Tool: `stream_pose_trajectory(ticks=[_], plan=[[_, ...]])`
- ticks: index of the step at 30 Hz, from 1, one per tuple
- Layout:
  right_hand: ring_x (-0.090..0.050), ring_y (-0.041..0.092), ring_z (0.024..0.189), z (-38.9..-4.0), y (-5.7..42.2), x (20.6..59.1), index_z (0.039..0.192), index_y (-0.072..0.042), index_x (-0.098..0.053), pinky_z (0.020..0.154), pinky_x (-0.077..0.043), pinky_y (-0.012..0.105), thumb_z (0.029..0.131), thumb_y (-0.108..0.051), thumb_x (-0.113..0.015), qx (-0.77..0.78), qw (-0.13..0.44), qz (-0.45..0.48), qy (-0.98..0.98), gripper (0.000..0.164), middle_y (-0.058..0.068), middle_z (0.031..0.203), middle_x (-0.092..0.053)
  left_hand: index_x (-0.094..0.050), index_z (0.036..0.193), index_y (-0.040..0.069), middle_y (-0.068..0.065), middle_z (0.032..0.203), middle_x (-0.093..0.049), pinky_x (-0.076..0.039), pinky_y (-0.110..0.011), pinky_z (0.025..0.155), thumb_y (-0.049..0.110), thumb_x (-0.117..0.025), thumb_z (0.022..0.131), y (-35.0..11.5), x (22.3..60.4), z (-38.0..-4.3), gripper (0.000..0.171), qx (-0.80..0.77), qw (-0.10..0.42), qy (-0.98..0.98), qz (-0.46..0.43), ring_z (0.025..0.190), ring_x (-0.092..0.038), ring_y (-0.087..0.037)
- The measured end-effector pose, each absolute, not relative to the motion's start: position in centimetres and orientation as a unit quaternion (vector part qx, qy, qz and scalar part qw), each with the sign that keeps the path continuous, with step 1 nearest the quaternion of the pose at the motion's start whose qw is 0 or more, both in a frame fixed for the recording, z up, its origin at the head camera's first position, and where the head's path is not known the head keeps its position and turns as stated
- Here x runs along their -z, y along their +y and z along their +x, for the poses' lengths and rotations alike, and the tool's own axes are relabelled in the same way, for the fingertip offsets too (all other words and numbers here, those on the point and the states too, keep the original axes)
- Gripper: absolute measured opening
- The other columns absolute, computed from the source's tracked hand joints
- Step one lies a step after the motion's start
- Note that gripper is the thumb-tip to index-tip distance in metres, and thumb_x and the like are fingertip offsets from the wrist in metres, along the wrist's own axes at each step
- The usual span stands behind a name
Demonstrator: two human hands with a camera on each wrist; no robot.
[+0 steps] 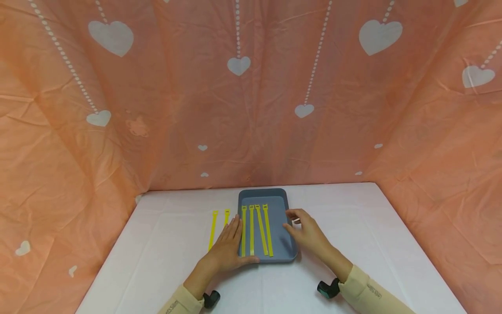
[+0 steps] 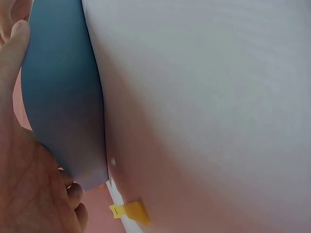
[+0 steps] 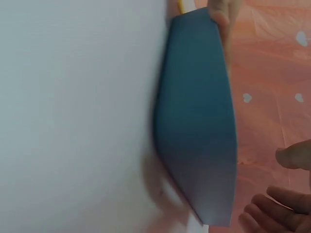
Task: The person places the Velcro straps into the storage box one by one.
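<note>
A blue-grey rectangular tray [image 1: 282, 235] lies on the table, with several yellow cable straps [image 1: 252, 231] side by side in it, their slotted heads toward the back. My left hand [image 1: 227, 250] rests against the tray's left side, fingers straight along the rim and thumb over the near left corner. In the left wrist view, that thumb [image 2: 19, 36] touches the tray's rim [image 2: 63, 73]. Beside the right rim, my right hand [image 1: 310, 231] has its fingers loosely bent. The right wrist view has this hand [image 3: 282, 204] apart from the tray wall [image 3: 194, 116], thumb and fingers spread around nothing.
Two more yellow straps lie left of the tray: one strap [image 1: 213, 229] in plain sight, another strap [image 1: 227, 216] partly behind my left hand. A white cloth covers the table [image 1: 168, 244]. Orange curtains [image 1: 255, 131] with white hearts rise behind and at both sides.
</note>
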State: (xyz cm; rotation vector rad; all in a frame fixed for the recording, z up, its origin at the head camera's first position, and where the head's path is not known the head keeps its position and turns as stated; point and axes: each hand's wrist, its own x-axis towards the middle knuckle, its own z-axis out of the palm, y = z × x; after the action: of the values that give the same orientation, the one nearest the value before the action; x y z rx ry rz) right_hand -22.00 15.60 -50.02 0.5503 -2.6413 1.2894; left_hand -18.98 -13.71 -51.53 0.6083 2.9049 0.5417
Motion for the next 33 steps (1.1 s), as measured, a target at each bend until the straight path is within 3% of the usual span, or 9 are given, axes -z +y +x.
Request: stream_pose_trajectory(ticks=[8, 20, 25, 33], plan=[[-0.056, 0.041, 0.140, -20.6, 15.8, 50.8, 0.148, 0.004, -0.056, 0.116, -0.046, 0.059, 0.099, -0.027, -0.080, -0.349, 0.075, 0.182, -0.916, 0.063, 0.022, 0.148, -0.060, -0.013, 0.170, -0.003, -0.020, 0.179, -0.004, -0.012, -0.052, 0.134, 0.084, -0.069, 0.085, -13.8, 51.6, -19.0, 0.134, -0.178, 0.065, 0.961, 0.199, 0.166, -0.007, -0.037], [-0.028, 0.047, 0.159, -19.8, 15.8, 52.2, 0.164, 0.012, -0.026, 0.128, -0.029, 0.059, 0.096, -0.059, -0.075, -0.234, 0.052, 0.221, -0.945, 0.110, 0.032, 0.170, -0.030, -0.013, 0.170, -0.003, -0.020, 0.180, -0.003, -0.012, -0.051, 0.134, 0.083, -0.069, 0.085, -13.8, 51.7, -19.0, 0.134, -0.179, 0.063, 0.961, 0.201, 0.167, -0.006, -0.036], [-0.018, 0.046, 0.162, -19.5, 15.6, 52.5, 0.166, 0.012, -0.017, 0.132, -0.019, 0.056, 0.097, -0.066, -0.069, -0.198, 0.035, 0.225, -0.953, 0.117, 0.031, 0.174, -0.017, -0.013, 0.170, -0.003, -0.021, 0.179, -0.004, -0.012, -0.052, 0.134, 0.081, -0.071, 0.085, -13.7, 51.7, -18.9, 0.133, -0.184, 0.058, 0.960, 0.204, 0.167, -0.006, -0.036], [-0.012, 0.042, 0.165, -19.4, 15.4, 52.6, 0.167, 0.011, -0.014, 0.133, -0.016, 0.053, 0.096, -0.073, -0.063, -0.180, 0.016, 0.230, -0.956, 0.120, 0.029, 0.176, -0.012, -0.014, 0.170, -0.004, -0.022, 0.179, -0.005, -0.013, -0.053, 0.134, 0.080, -0.072, 0.085, -13.7, 51.7, -18.8, 0.133, -0.189, 0.057, 0.958, 0.206, 0.166, -0.007, -0.037]])
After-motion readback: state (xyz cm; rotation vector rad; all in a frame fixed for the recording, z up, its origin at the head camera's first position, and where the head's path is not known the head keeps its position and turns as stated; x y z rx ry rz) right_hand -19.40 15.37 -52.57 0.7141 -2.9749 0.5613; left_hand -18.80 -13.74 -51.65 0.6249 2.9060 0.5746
